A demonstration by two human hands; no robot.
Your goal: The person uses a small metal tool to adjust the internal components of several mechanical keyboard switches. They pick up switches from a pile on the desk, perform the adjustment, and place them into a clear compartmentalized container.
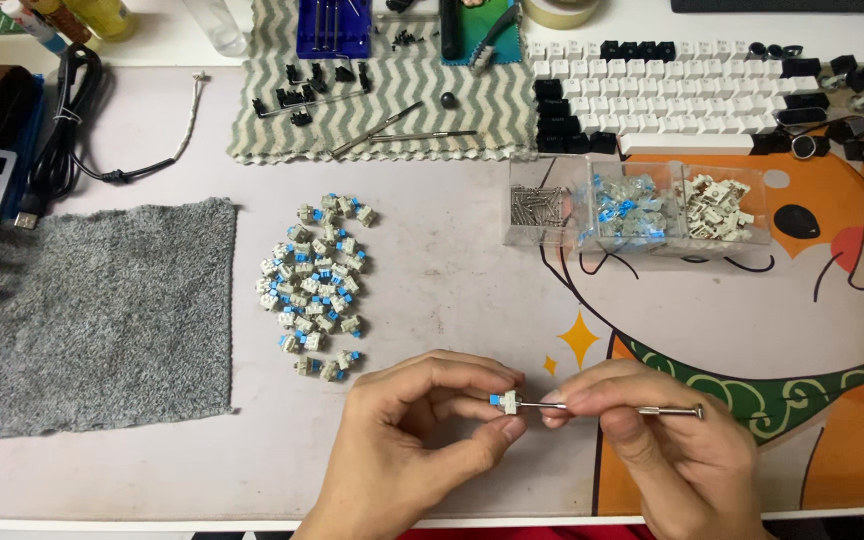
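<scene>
A printed desk mat covers the desk, with a grey cloth lying at its left side. Farther back sit rows of white and black keycaps, and just in front of them a clear compartment box holds small parts. A loose pile of key switches lies mid-desk. At the near edge, the left hand pinches one blue-and-white switch between thumb and fingers — the right hand grips a thin metal tool, its tip touching the switch.
</scene>
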